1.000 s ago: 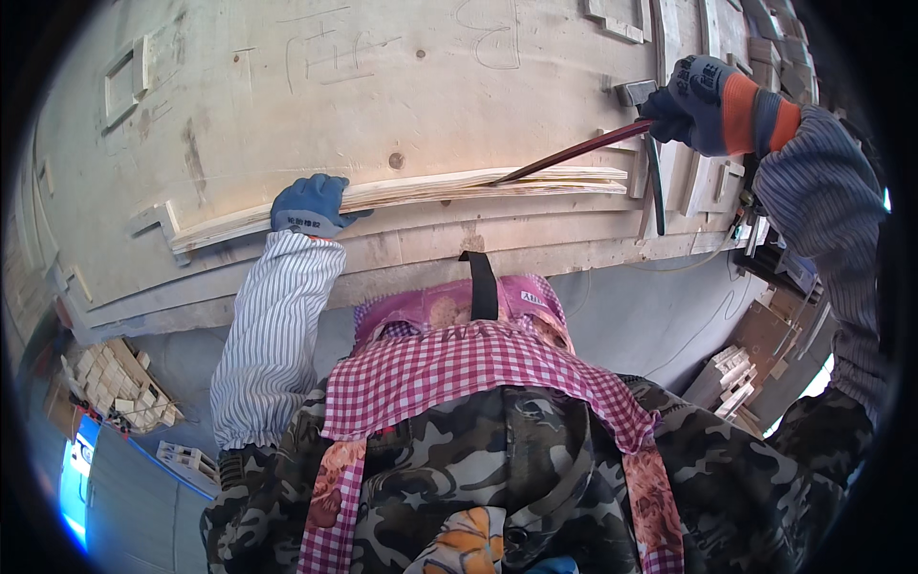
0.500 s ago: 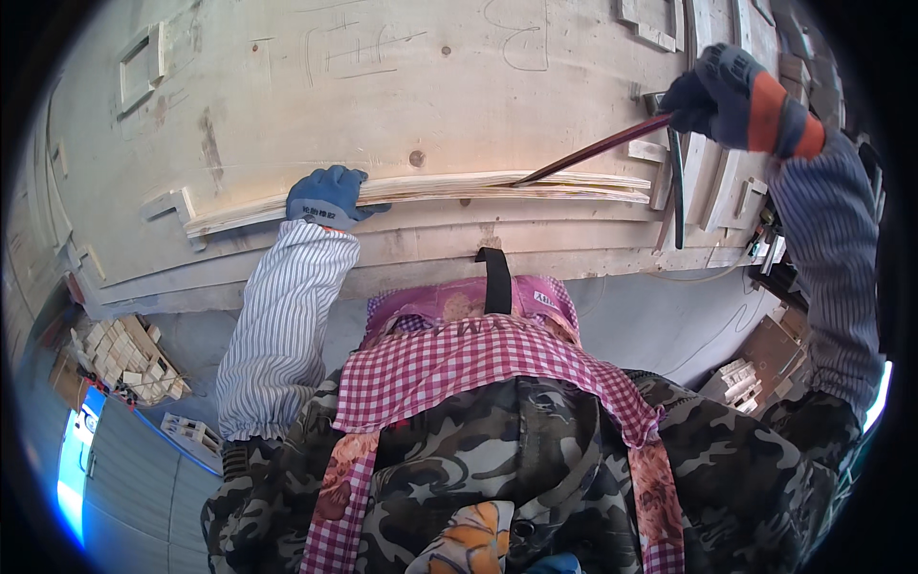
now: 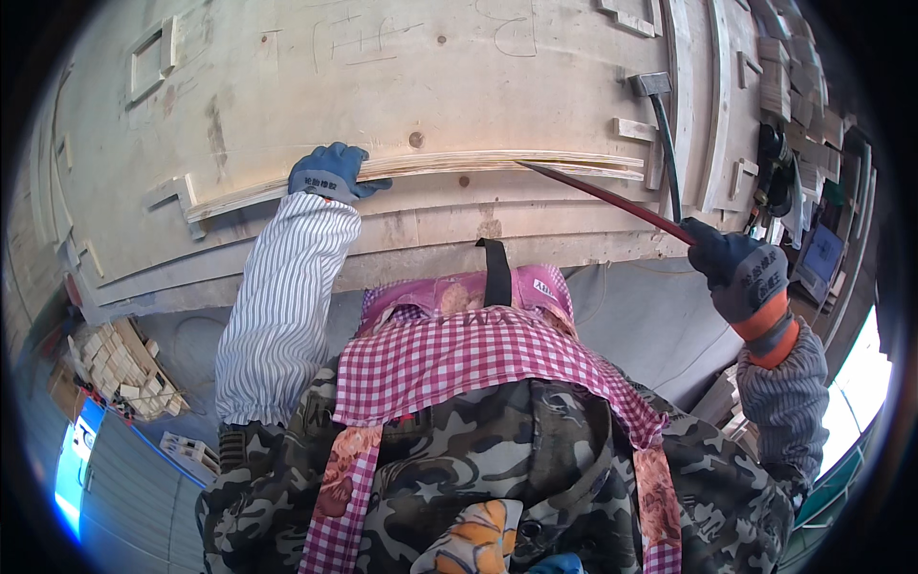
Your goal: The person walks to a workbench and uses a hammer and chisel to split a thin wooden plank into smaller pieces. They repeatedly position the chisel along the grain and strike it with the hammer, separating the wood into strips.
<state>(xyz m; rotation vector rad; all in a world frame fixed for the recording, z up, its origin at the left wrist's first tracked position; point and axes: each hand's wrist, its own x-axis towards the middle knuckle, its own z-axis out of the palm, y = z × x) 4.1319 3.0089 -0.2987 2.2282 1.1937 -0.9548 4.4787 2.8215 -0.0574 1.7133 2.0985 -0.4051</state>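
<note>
A bundle of long thin wooden strips [image 3: 449, 165] lies across the wooden worktop, its layers spread apart at the right end. My left hand [image 3: 330, 174], in a blue-grey glove, is closed over the bundle left of its middle, with the thumb along the near side. In my right hand [image 3: 741, 273], gloved in dark grey with an orange cuff, is a dark red pry bar [image 3: 617, 203]. The bar slants up to the left, and its pointed tip is at the strips, near where the layers part. A hammer [image 3: 652, 85] with a black handle rests beyond the bundle's right end.
Small wooden blocks [image 3: 179, 204] and an L-shaped stop [image 3: 639, 134] sit on the worktop [image 3: 287, 105] around the strips. Wood pieces [image 3: 776, 81] are stacked at the far right. Crates of wood offcuts [image 3: 120, 368] stand below on the left.
My right hand has swung down toward me, so the pry bar now slopes the other way, its tip still by the strips. My left hand stays on the bundle.
</note>
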